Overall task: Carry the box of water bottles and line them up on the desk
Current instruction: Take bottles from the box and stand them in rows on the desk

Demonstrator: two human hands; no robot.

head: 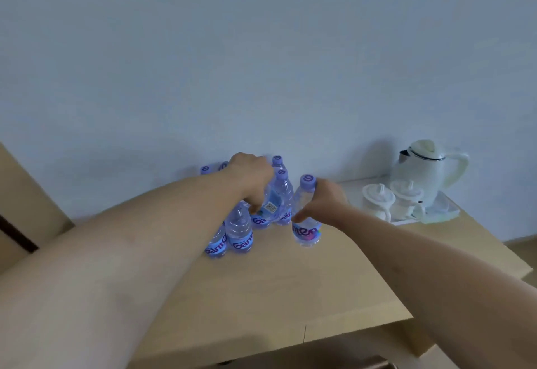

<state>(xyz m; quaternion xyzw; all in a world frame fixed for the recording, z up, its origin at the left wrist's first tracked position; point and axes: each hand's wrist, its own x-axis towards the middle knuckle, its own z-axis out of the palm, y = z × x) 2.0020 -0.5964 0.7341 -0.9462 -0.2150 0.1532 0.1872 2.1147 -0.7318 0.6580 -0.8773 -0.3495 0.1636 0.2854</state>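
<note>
**Both hands on clear plastic water bottles at the back of the table**

A cluster of clear plastic water bottles with purple caps and blue labels [242,232] stands upright on the light wooden table [290,287], close to the pale wall [261,49]. The left hand [252,177] reaches over the cluster, its fingers curled round one bottle with a barcode on its label [271,204]. The right hand [322,203] grips a single purple-capped bottle [306,223] standing just right of the cluster, fingers and thumb clamped on its upper body. Further right, a white tray [447,209] holds a white electric kettle [427,171] and two white lidded cups [377,203].
</note>
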